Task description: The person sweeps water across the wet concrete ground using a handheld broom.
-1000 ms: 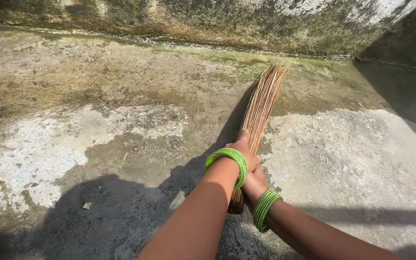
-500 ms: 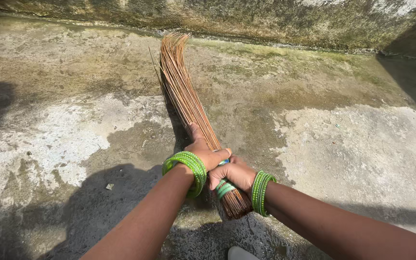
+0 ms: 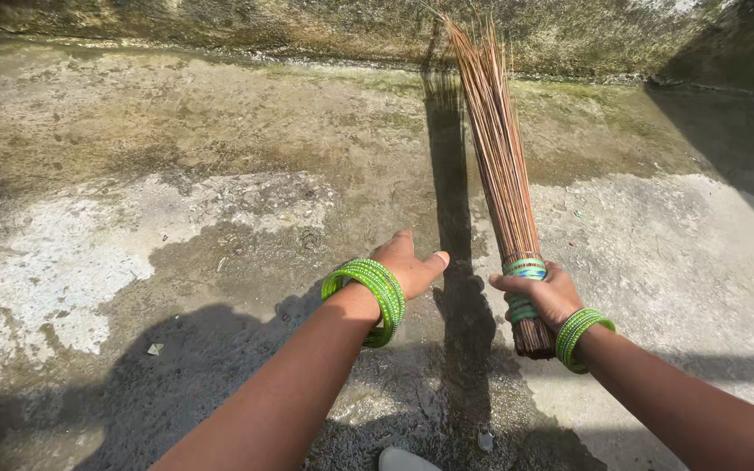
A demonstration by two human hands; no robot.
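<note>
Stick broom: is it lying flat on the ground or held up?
Held up. The right hand grips the stick broom at its bound end, bristle tips raised toward the wall. The left hand is open, off it.

Dry stick broom [image 3: 499,166] (fibrous), rough matt concrete floor [image 3: 176,174].

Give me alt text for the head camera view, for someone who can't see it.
The right hand grips the bound end of a stick broom, bristles pointing away over a stained concrete floor. The left hand hovers open beside it, touching nothing. Both wrists wear green bangles.
</note>
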